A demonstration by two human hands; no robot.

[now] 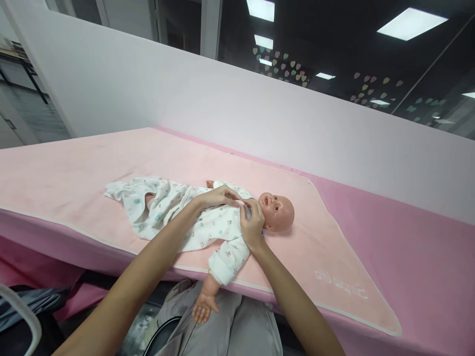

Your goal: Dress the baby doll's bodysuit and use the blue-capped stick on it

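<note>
A baby doll (284, 213) lies on its back with its head to the right. It wears a white patterned baby gown (211, 227), whose lower part is spread out and rumpled to the left. At the doll's neck and upper chest, my left hand (220, 196) pinches the gown's fabric. My right hand (253, 222) is closed on the same garment beside the doll's chin, touching my left fingertips. Exactly what lies between the fingertips is partly hidden. The doll's near arm (209, 291) hangs over the front edge, its sleeve cuff turned back.
Beneath the doll is a pale pink mat (304, 267) on a darker pink padded table (419, 267). A white wall (185, 89) runs along the back, with dark windows above. My lap (237, 326) is close under the front edge. A curved white bar (27, 316) stands at lower left.
</note>
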